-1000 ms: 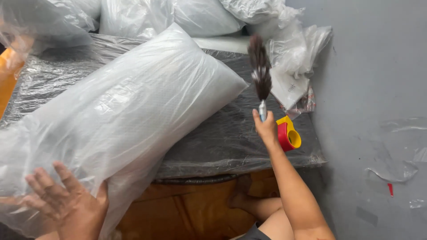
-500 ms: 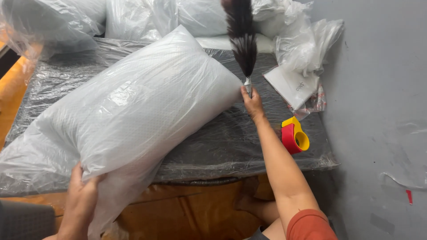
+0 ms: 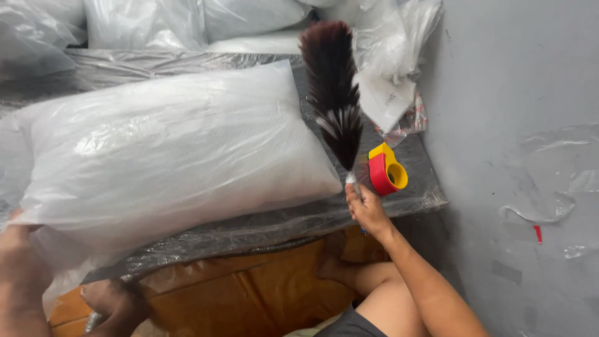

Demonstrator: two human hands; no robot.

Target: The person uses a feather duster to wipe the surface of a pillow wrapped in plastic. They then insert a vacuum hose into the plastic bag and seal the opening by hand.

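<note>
Duster (image 3: pixel 334 93): dark brown feathers, white-banded near the handle, upright over the plastic-wrapped pillow's (image 3: pixel 175 150) right end. Right hand (image 3: pixel 368 209) fisted on its handle; left hand (image 3: pixel 25 274) grips pillow's corner.

The feather duster (image 3: pixel 334 93) is dark brown to black, reddish at its tip, with white bars low down near its handle. At three o'clock of that handle sits a tape dispenser (image 3: pixel 387 170) in red and yellow. The pillow (image 3: pixel 168 150) is white under clear, glossy plastic. The counter (image 3: pixel 412 156) beneath looks dark grey through a shiny film, though glare blurs it. The wall (image 3: pixel 518 93) is plain grey.
</note>
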